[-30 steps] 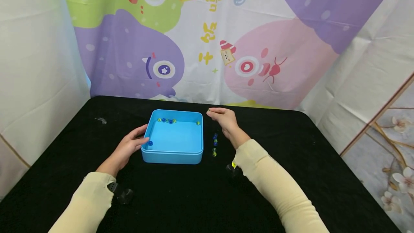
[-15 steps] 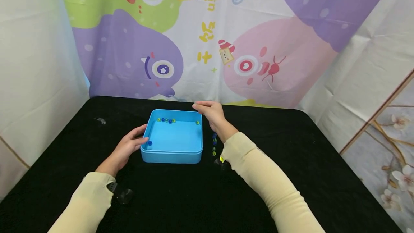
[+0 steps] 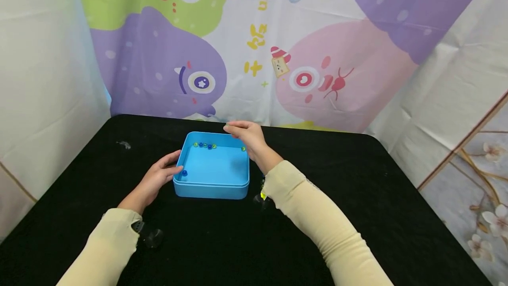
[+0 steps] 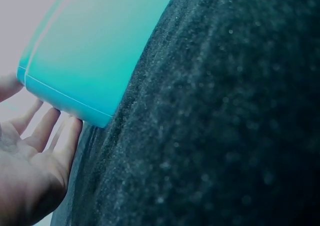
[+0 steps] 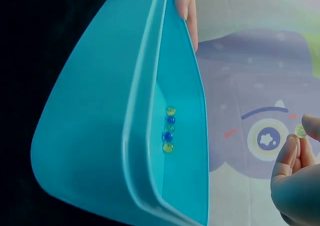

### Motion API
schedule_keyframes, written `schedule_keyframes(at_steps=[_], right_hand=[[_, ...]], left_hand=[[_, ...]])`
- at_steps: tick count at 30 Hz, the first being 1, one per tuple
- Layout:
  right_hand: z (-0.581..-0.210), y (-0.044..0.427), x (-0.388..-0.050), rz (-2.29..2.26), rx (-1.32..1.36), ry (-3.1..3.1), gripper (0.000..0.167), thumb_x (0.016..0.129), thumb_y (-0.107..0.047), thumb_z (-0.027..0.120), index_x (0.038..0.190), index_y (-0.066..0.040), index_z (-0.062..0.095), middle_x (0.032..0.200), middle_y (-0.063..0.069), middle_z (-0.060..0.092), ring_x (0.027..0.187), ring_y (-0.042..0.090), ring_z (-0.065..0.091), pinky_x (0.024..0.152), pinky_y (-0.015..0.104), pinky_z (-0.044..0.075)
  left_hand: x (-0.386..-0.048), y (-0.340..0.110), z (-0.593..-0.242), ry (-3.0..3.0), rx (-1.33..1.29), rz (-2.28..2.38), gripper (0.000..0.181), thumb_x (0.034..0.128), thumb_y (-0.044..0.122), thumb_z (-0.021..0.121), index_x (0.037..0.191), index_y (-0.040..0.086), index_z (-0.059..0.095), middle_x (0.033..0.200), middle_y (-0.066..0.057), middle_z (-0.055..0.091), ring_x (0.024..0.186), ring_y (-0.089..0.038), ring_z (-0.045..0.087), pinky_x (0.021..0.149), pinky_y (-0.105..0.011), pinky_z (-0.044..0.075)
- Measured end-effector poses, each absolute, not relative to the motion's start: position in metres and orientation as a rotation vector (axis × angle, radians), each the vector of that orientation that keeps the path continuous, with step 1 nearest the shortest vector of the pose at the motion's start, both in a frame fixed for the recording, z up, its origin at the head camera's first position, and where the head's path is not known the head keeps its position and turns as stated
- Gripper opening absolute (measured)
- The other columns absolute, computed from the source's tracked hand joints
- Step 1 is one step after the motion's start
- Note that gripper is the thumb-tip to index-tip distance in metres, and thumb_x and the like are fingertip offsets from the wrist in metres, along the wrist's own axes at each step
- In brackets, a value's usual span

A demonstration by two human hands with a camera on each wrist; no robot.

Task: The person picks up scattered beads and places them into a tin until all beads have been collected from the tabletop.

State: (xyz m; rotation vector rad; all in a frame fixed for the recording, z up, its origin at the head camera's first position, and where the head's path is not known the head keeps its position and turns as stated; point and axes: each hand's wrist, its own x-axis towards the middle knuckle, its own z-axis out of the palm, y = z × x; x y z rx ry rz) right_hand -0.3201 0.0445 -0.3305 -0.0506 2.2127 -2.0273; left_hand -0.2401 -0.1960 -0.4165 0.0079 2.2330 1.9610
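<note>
My left hand (image 3: 155, 179) grips the left wall of a light blue plastic box (image 3: 210, 191), thumb over the rim and fingers along the outside. Inside lie glass marbles: a short row (image 5: 169, 128) of yellow-green and blue ones by the far wall, a lone blue marble (image 3: 184, 173) near my left thumb, and a yellow-green marble (image 3: 243, 148) at the right wall. My right hand (image 3: 251, 140) is raised over the box's back right part. In the right wrist view its thumb and fingertips pinch a clear yellowish marble (image 5: 300, 131).
Right of the box, my right sleeve (image 3: 293, 180) mostly hides a line of marbles on the black table cloth (image 3: 206, 242). A small clear scrap (image 3: 124, 144) lies at the back left. A cartoon-printed curtain (image 3: 254, 96) hangs behind the table.
My right hand has moved left, from beside the box to above its back right part, with the marble still pinched. The left hand and the box have stayed in place.
</note>
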Motion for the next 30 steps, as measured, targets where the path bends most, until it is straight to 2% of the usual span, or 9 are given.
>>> schedule_keyframes(at_steps=[6, 11, 16, 23, 30], right_hand=[[-0.331, 0.041, -0.318, -2.047, -0.022, 2.173, 0.028, 0.079, -0.021, 0.075, 0.104, -0.008, 0.07, 0.116, 0.001, 0.06, 0.098, 0.026, 0.059, 0.101, 0.038, 0.037], [-0.33, 0.044, -0.318, -2.06, 0.011, 2.208, 0.027, 0.08, -0.021, 0.074, 0.104, -0.009, 0.071, 0.112, 0.0, 0.062, 0.095, 0.024, 0.06, 0.096, 0.036, 0.042], [-0.332, 0.052, -0.318, -2.076, 0.018, 2.213, 0.028, 0.082, -0.02, 0.073, 0.106, -0.006, 0.07, 0.112, 0.001, 0.062, 0.1, 0.028, 0.059, 0.093, 0.033, 0.044], [-0.34, 0.071, -0.32, -2.139, -0.033, 2.205, 0.03, 0.083, -0.015, 0.071, 0.107, 0.001, 0.067, 0.114, 0.006, 0.061, 0.097, 0.028, 0.058, 0.094, 0.037, 0.045], [-0.351, 0.091, -0.322, -2.145, 0.024, 2.214, 0.025, 0.083, -0.014, 0.07, 0.105, 0.0, 0.068, 0.106, 0.009, 0.066, 0.105, 0.033, 0.056, 0.094, 0.039, 0.044]], left_hand=[[-0.241, -0.197, -0.417, 2.235, -0.003, 1.957, 0.061, 0.0975, 0.02, 0.046, 0.149, 0.01, 0.017, 0.152, -0.018, 0.014, 0.135, -0.038, 0.02, 0.107, -0.055, 0.021], [-0.243, -0.197, -0.416, 2.239, -0.002, 1.963, 0.061, 0.0974, 0.02, 0.047, 0.149, 0.01, 0.017, 0.152, -0.017, 0.014, 0.135, -0.038, 0.02, 0.107, -0.054, 0.022], [-0.242, -0.198, -0.416, 2.236, 0.008, 1.957, 0.06, 0.0976, 0.019, 0.046, 0.149, 0.01, 0.016, 0.152, -0.018, 0.013, 0.135, -0.039, 0.02, 0.107, -0.054, 0.022], [-0.241, -0.197, -0.417, 2.229, 0.0, 1.963, 0.061, 0.0971, 0.02, 0.047, 0.149, 0.01, 0.016, 0.152, -0.017, 0.014, 0.135, -0.038, 0.02, 0.107, -0.053, 0.022], [-0.242, -0.197, -0.418, 2.21, 0.008, 1.966, 0.062, 0.0971, 0.019, 0.046, 0.15, 0.01, 0.015, 0.153, -0.017, 0.012, 0.136, -0.038, 0.019, 0.107, -0.053, 0.021]])
